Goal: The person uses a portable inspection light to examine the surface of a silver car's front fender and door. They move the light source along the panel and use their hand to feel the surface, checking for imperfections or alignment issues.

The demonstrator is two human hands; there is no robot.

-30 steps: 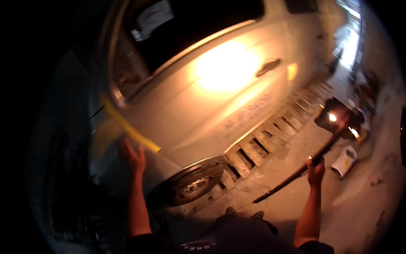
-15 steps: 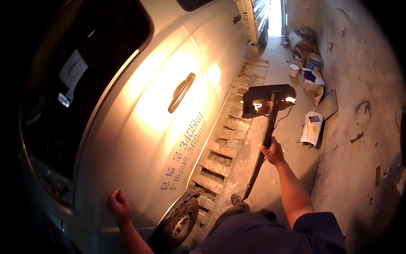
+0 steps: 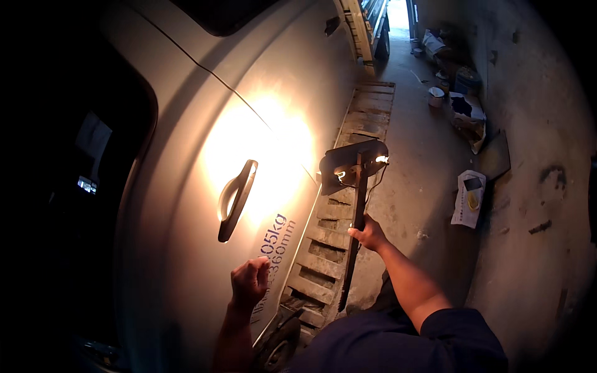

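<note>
1. The right hand (image 3: pixel 369 233) held the lamp pole (image 3: pixel 349 267), with its fingers clamped around it below the lamp head (image 3: pixel 348 163). This grip was perhaps chosen so that the head, which looked like the heavier end, could be steadied and turned.
2. The lamp head was near the silver door (image 3: pixel 180 267), with its back toward the person. It was seemingly held so in order that its light fell on the door; a bright patch lay behind the dark door handle (image 3: pixel 241 200).
3. The left hand (image 3: pixel 250 280) was below the handle, in front of the printed marks on the door. Its fingers were curled together, and no object showed in them. Whether the hand touched the door, one could not tell.
4. The lower end of the pole pointed down, toward the slatted boards (image 3: pixel 314 289); whether it rested on something was not clear.
5. A white bag (image 3: pixel 463 208) lay on the floor (image 3: pixel 429 149) near the wall (image 3: pixel 528 130), well apart from the lamp.
</note>
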